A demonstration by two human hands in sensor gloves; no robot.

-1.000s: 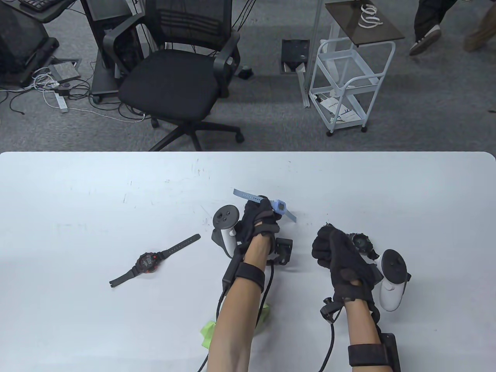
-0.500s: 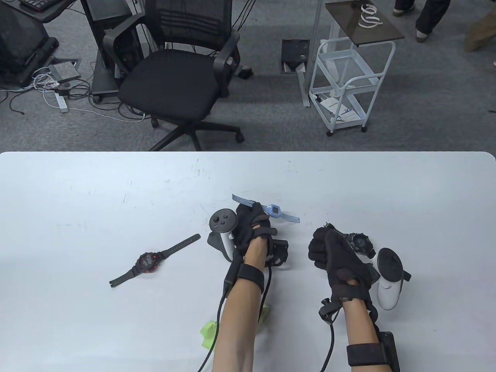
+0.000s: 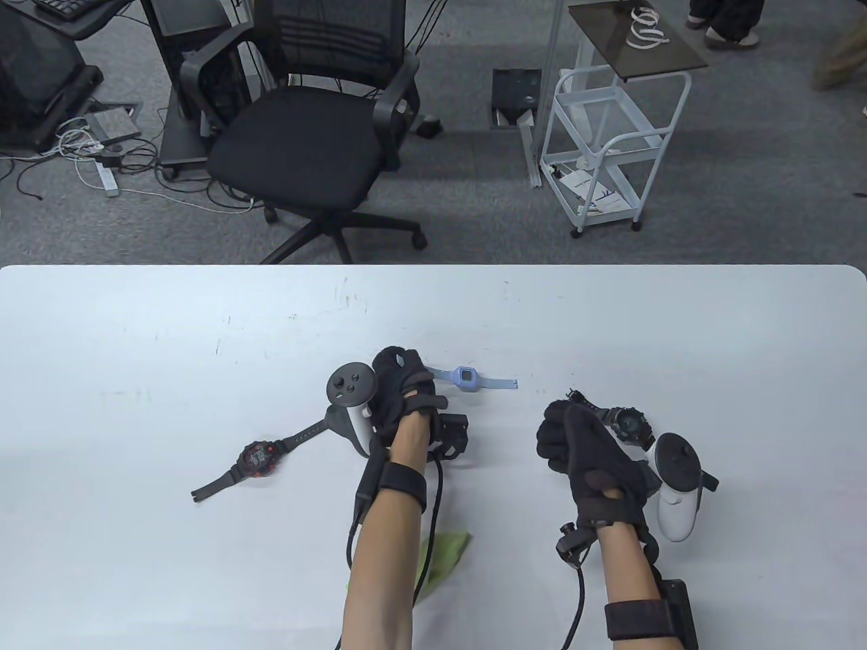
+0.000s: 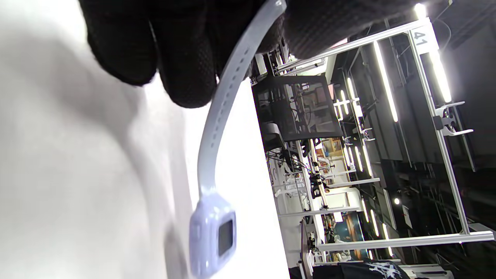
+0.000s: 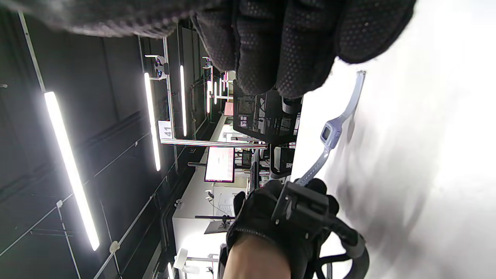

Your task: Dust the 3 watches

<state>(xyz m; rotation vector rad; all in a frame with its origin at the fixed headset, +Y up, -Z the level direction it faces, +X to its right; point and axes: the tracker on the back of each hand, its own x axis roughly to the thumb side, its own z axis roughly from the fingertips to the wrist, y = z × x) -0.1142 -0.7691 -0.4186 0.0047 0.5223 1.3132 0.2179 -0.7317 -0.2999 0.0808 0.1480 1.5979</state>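
A light blue watch (image 3: 467, 378) lies flat on the white table (image 3: 135, 338), face up. My left hand (image 3: 399, 386) sits at its left end. In the left wrist view my fingers (image 4: 186, 58) pinch the strap of this blue watch (image 4: 213, 232). A black watch (image 3: 626, 425) lies just right of my right hand (image 3: 576, 440), which rests on the table with fingers loosely curled and nothing in them. A black and red watch (image 3: 257, 457) lies stretched out at the left. The right wrist view shows the blue watch (image 5: 331, 133) and my left hand (image 5: 283, 221).
A green cloth (image 3: 443, 548) lies on the table, partly under my left forearm. Beyond the table's far edge stand an office chair (image 3: 305, 135) and a white wire cart (image 3: 609, 149).
My left hand has moved left and down, bringing the blue watch from a raised tilt to flat on the table. More of the green cloth shows. The right hand has barely moved.
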